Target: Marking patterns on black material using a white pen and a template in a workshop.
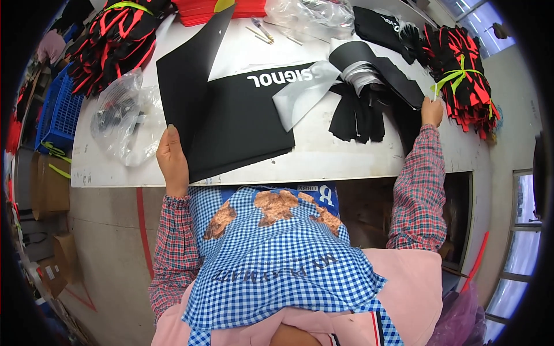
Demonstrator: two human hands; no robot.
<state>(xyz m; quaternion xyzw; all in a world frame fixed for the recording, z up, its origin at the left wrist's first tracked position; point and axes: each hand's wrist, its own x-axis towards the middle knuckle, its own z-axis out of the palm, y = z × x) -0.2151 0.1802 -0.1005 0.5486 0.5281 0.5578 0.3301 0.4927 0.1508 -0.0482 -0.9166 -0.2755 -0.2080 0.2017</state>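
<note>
My left hand [172,153] grips the left edge of a black fabric panel [187,63], thumb on the near face. The panel's upper part stands raised and bent over a stack of flat black fabric panels [242,115] with white lettering. My right hand [431,112] is closed at the right end of some folded black strips [401,81]. A thin white piece sticks up from its fingers, but what it is I cannot make out. A translucent white sheet [303,95] lies partly over the stack, beside a rolled black and grey bundle [358,72].
On the white table [242,173] lie clear plastic bags [127,124], small pens or sticks [262,33] and a red stack [216,10]. Tied black-and-red fabric bundles [118,43] stand far left and far right. A blue crate [57,112] is beyond the left edge.
</note>
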